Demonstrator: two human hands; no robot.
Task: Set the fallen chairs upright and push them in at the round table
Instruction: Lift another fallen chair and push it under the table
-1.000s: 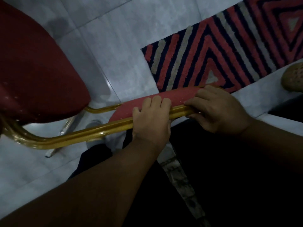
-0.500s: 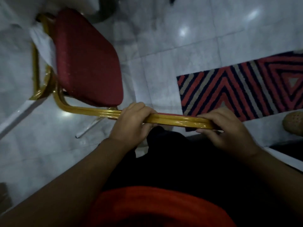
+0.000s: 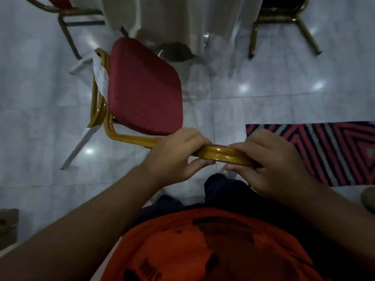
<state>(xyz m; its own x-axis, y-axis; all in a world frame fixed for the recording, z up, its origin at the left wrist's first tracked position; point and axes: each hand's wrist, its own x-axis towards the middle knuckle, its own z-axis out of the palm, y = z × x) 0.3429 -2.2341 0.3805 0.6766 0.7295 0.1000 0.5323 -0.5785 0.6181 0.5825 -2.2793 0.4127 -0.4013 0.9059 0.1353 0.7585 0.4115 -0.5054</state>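
A chair with a red padded seat [image 3: 144,88] and a gold metal frame stands in front of me, seen from above. Its seat points toward the table's white cloth [image 3: 178,19] at the top. My left hand [image 3: 176,153] and my right hand [image 3: 272,161] both grip the gold top rail of the chair back [image 3: 221,154], side by side. A white leg of the chair shows at the lower left.
Two more gold-framed chairs stand by the table, one at the top left [image 3: 67,15] and one at the top right [image 3: 284,19]. A red, dark and grey striped rug [image 3: 332,151] lies on the pale tiled floor at the right. A cardboard box [image 3: 8,226] sits at the left edge.
The chair has come up from a tilted position to standing, and the view has lifted so the table cloth and the other chairs show. Both hands have stayed on the back rail.
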